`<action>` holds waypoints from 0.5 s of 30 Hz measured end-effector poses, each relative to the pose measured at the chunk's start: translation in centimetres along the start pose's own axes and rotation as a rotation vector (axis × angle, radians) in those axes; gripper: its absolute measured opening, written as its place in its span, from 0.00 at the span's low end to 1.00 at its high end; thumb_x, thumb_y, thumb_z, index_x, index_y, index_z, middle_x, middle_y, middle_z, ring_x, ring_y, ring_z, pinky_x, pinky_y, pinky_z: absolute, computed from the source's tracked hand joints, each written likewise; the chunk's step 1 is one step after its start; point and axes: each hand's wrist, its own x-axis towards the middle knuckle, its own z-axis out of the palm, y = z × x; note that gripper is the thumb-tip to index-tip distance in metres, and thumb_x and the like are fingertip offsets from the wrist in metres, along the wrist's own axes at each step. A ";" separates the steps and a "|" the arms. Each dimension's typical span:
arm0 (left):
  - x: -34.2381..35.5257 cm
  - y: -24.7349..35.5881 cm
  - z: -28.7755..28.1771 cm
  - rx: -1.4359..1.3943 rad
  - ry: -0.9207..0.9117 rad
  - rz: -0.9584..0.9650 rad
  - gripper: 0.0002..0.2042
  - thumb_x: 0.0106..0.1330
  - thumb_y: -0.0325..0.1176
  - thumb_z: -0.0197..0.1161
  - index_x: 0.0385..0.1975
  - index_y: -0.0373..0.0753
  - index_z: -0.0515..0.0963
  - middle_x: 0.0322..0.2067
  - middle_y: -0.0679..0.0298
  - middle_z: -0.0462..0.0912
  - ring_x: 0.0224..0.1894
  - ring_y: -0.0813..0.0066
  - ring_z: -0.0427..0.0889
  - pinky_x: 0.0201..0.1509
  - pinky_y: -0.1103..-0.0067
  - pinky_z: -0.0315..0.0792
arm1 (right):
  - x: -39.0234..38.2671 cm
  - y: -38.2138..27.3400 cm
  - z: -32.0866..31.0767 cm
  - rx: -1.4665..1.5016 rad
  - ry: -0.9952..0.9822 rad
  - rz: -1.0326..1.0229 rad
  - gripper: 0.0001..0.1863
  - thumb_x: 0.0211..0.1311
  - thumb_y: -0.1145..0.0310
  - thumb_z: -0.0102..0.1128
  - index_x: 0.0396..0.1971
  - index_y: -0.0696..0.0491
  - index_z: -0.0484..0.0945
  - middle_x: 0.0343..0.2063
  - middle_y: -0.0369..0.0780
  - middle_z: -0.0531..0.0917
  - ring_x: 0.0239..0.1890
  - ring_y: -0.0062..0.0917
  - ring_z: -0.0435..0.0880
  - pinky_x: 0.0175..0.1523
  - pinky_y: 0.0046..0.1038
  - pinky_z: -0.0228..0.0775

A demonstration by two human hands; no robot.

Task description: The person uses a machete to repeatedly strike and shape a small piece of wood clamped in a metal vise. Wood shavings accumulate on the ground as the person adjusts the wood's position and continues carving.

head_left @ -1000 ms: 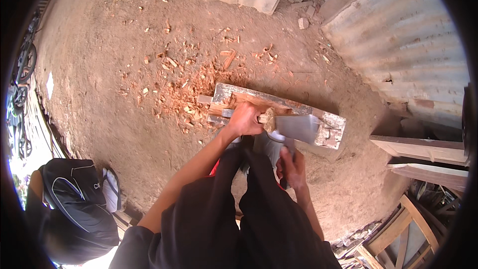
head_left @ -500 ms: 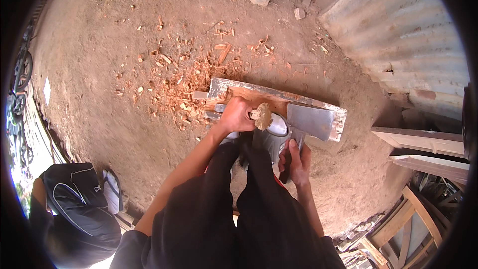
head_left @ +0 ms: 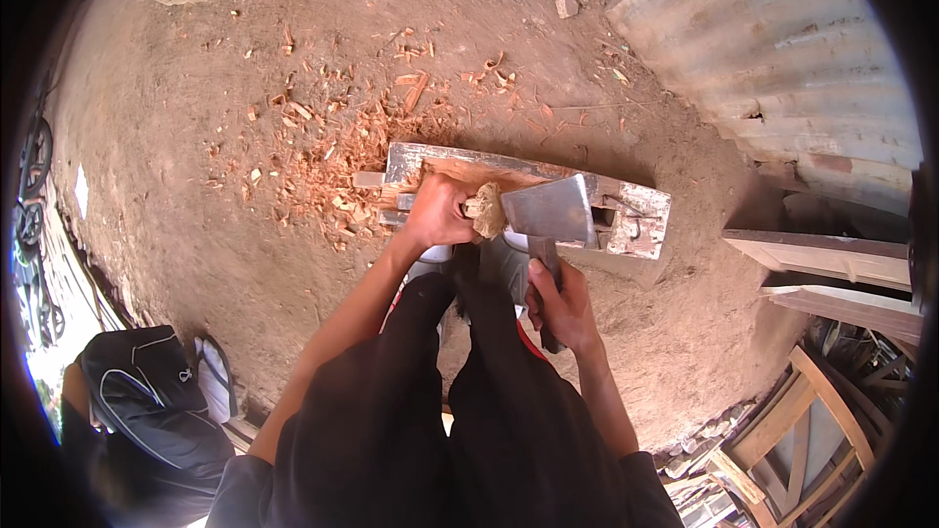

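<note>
My left hand (head_left: 438,211) is closed around a piece of wood (head_left: 486,212) whose rough, pale end points up at me. Only that end shows; the rest is hidden by my fist. In my right hand (head_left: 564,305) is the handle of a hatchet with a broad grey blade (head_left: 553,211). The blade's left edge is right beside the wood's end; whether they touch I cannot tell. Both are above a low, worn wooden bench (head_left: 641,240) lying crosswise in front of my legs.
Reddish wood shavings and chips (head_left: 328,147) litter the dirt ground left of and beyond the bench. Corrugated metal sheets (head_left: 753,59) stand at the far side and right. A black bag (head_left: 142,372) sits at lower left. Boards (head_left: 822,259) and a wooden frame (head_left: 778,430) are at right.
The hatchet has swung left and up, its blade now close to the wood's end, uncovering the bench's right part. My left hand keeps its hold, and the whole view has shifted slightly.
</note>
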 end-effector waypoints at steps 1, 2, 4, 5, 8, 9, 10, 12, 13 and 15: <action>0.0 0.2 -0.1 -0.026 0.013 0.003 0.23 0.31 0.35 0.75 0.34 0.36 0.86 0.23 0.49 0.82 0.27 0.47 0.83 0.33 0.65 0.78 | -0.3 0.0 -0.2 0.015 0.018 -0.009 0.20 0.79 0.54 0.54 0.31 0.56 0.72 0.15 0.36 0.74 0.13 0.18 0.72 0.18 0.23 0.64; 0.0 0.4 -0.2 -0.053 0.027 0.006 0.22 0.32 0.34 0.75 0.33 0.35 0.86 0.23 0.49 0.83 0.27 0.47 0.83 0.33 0.65 0.78 | -0.4 0.0 -0.3 0.030 0.035 -0.018 0.20 0.79 0.55 0.54 0.31 0.56 0.72 0.16 0.36 0.74 0.13 0.17 0.72 0.18 0.22 0.64; -0.2 0.2 -0.1 -0.011 0.010 -0.002 0.19 0.35 0.35 0.75 0.31 0.35 0.86 0.24 0.48 0.83 0.28 0.46 0.83 0.33 0.65 0.78 | -0.5 0.5 0.3 0.005 -0.003 0.012 0.20 0.79 0.54 0.54 0.32 0.56 0.72 0.16 0.36 0.74 0.13 0.18 0.72 0.18 0.22 0.64; -0.3 -0.1 -0.1 0.023 -0.019 -0.012 0.18 0.36 0.35 0.75 0.31 0.35 0.86 0.24 0.48 0.83 0.28 0.46 0.83 0.33 0.65 0.78 | -0.4 0.6 0.6 -0.012 -0.018 0.023 0.20 0.79 0.54 0.54 0.32 0.56 0.71 0.16 0.36 0.74 0.13 0.18 0.72 0.18 0.22 0.64; -0.3 -0.1 -0.1 0.004 -0.013 0.009 0.16 0.39 0.36 0.75 0.29 0.35 0.85 0.23 0.47 0.82 0.27 0.46 0.83 0.32 0.65 0.77 | -0.5 0.1 0.0 0.096 -0.020 0.017 0.21 0.79 0.53 0.53 0.33 0.56 0.72 0.16 0.36 0.75 0.13 0.18 0.71 0.18 0.23 0.63; -0.3 0.0 -0.1 -0.022 0.005 0.024 0.15 0.40 0.36 0.75 0.28 0.35 0.85 0.23 0.47 0.82 0.27 0.46 0.83 0.31 0.65 0.76 | -0.8 0.4 0.1 0.178 0.000 -0.027 0.21 0.79 0.53 0.53 0.33 0.57 0.72 0.16 0.36 0.75 0.13 0.17 0.71 0.18 0.23 0.62; -0.3 0.0 -0.1 -0.028 0.001 0.002 0.15 0.41 0.36 0.75 0.28 0.35 0.85 0.23 0.47 0.81 0.27 0.46 0.83 0.31 0.65 0.76 | -1.1 0.8 0.1 0.259 0.022 -0.070 0.20 0.79 0.53 0.53 0.34 0.57 0.72 0.16 0.36 0.75 0.13 0.17 0.71 0.18 0.23 0.62; -0.3 0.1 0.0 -0.039 -0.006 -0.040 0.13 0.42 0.36 0.75 0.26 0.36 0.85 0.22 0.48 0.81 0.26 0.47 0.82 0.30 0.65 0.76 | -1.0 1.4 0.7 0.221 0.034 -0.039 0.22 0.79 0.51 0.53 0.35 0.57 0.72 0.16 0.36 0.74 0.12 0.18 0.71 0.18 0.23 0.63; -0.2 0.1 -0.1 -0.014 -0.019 -0.045 0.13 0.42 0.36 0.75 0.26 0.36 0.85 0.22 0.48 0.82 0.26 0.47 0.82 0.30 0.66 0.76 | -0.7 0.7 0.6 0.110 0.001 0.007 0.22 0.79 0.51 0.53 0.35 0.57 0.72 0.16 0.37 0.74 0.12 0.18 0.71 0.18 0.23 0.63; -0.3 0.4 -0.3 0.038 -0.045 -0.056 0.12 0.43 0.36 0.74 0.25 0.37 0.84 0.22 0.49 0.82 0.26 0.47 0.82 0.30 0.66 0.76 | -0.2 0.5 0.1 -0.001 -0.033 0.037 0.23 0.79 0.50 0.53 0.35 0.57 0.72 0.15 0.37 0.73 0.13 0.19 0.71 0.18 0.23 0.65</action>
